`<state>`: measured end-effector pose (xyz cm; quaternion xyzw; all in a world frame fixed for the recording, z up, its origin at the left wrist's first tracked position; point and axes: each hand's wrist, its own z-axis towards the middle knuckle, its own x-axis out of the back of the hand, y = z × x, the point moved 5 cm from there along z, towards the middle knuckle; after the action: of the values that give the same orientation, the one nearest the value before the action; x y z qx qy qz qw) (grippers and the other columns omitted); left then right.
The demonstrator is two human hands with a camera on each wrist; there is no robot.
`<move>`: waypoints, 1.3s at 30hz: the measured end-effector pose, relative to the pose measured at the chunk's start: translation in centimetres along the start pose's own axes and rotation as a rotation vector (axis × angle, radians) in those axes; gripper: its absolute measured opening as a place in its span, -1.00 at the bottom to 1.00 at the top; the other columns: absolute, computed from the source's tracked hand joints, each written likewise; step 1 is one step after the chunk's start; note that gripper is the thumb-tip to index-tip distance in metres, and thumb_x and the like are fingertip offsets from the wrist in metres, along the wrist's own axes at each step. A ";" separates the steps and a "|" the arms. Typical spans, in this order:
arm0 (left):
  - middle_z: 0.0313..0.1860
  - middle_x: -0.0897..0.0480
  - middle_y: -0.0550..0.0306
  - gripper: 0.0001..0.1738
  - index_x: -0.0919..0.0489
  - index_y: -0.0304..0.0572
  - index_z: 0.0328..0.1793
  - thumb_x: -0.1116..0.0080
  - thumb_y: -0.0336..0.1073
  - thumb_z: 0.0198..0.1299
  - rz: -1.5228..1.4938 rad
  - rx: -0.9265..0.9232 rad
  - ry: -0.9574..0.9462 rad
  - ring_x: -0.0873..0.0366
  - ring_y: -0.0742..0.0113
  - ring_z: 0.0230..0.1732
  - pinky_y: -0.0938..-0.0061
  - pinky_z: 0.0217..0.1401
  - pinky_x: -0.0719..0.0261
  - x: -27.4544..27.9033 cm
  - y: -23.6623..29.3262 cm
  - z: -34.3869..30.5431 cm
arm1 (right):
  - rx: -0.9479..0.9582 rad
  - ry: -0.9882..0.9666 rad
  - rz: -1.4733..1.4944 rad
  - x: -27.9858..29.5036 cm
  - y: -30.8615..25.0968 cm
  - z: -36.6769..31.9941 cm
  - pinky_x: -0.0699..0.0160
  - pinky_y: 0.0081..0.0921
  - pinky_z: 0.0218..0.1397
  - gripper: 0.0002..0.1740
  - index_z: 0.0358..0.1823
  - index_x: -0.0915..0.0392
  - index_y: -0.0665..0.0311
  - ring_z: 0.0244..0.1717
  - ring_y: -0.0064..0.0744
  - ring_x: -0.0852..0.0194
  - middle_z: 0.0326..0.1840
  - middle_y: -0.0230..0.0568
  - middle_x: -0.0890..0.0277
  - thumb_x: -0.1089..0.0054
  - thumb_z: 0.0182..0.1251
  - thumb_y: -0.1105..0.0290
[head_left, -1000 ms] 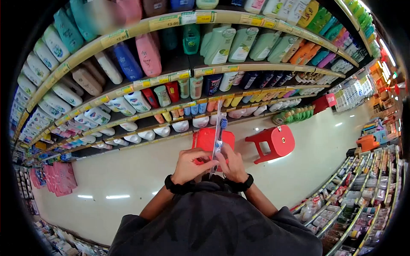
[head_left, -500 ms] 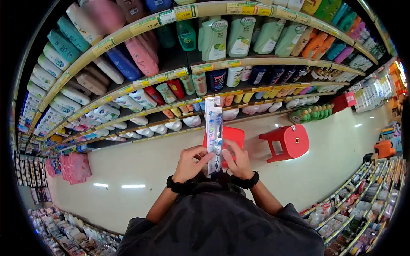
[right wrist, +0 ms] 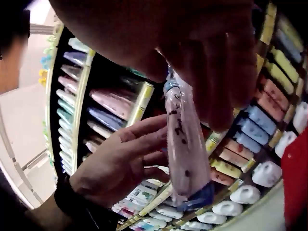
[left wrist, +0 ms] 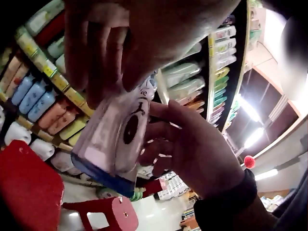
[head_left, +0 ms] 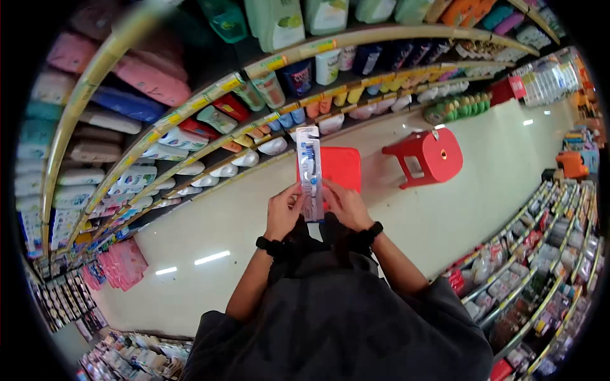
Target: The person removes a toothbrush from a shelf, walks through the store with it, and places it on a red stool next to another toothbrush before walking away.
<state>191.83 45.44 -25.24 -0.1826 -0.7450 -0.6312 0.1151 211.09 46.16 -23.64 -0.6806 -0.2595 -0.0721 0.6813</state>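
A packaged toothbrush (head_left: 309, 166) is held upright between both hands in the head view, its printed front facing up. My left hand (head_left: 284, 211) grips its left edge, thumb and fingers at the lower part. On the opposite edge, my right hand (head_left: 348, 206) pinches it. The left wrist view shows the pack's clear plastic lower end (left wrist: 113, 144) with a blue edge, below the near hand's fingers. From the right wrist, the clear end (right wrist: 186, 149) appears under the right hand (right wrist: 192, 53), with the left hand (right wrist: 122, 161) at its side.
Shelves of bottles (head_left: 279, 25) curve across the front and left. One red stool (head_left: 343, 166) stands behind the pack, another red stool (head_left: 443, 155) farther right. Racks of packaged goods (head_left: 534, 273) line the right side. Pink packs (head_left: 122, 263) hang at the left.
The pack has turned from edge-on to face-on, and both hands still grip it. The head view has shifted, so the shelves appear higher and more tilted.
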 end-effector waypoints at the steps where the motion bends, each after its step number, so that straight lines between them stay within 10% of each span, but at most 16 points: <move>1: -0.20 -0.78 -0.04 -0.55 -0.59 -0.23 0.32 -0.26 -0.40 0.29 0.019 0.048 -0.062 -0.77 0.22 -0.34 0.39 -0.23 -0.71 -0.3 -0.8 0.4 | -0.043 -0.012 0.018 -0.5 0.7 0.3 -0.56 0.00 -0.26 -0.61 0.23 -0.52 0.34 -0.33 0.20 -0.65 -0.39 0.16 -0.63 -0.07 0.51 0.27; 23: 0.13 -0.69 -0.19 -0.32 -0.37 -0.19 0.46 -0.30 -0.15 0.26 0.149 0.338 -0.397 -0.75 -0.05 -0.06 0.20 0.05 -0.66 -10.5 -25.6 7.4 | -0.434 -0.022 -0.217 -15.3 24.2 4.7 -0.61 0.12 -0.27 -0.60 0.07 -0.58 0.24 -0.31 0.28 -0.64 -0.38 0.23 -0.63 -0.03 0.50 0.09; 39: 0.22 -0.60 -0.33 -0.26 -0.38 -0.31 0.42 -0.37 -0.20 0.13 0.268 0.310 -0.417 -0.51 -0.24 0.30 0.08 0.34 -0.46 -14.9 -35.5 9.4 | -0.701 -0.031 -0.088 -21.0 31.5 4.5 -0.62 0.12 -0.05 -0.50 0.09 -0.62 0.23 -0.09 0.31 -0.65 -0.16 0.30 -0.65 0.03 0.49 -0.03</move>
<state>191.07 47.94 -64.80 -0.3852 -0.8095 -0.4378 0.0684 206.17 47.18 -61.48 -0.8624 -0.2584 -0.1758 0.3983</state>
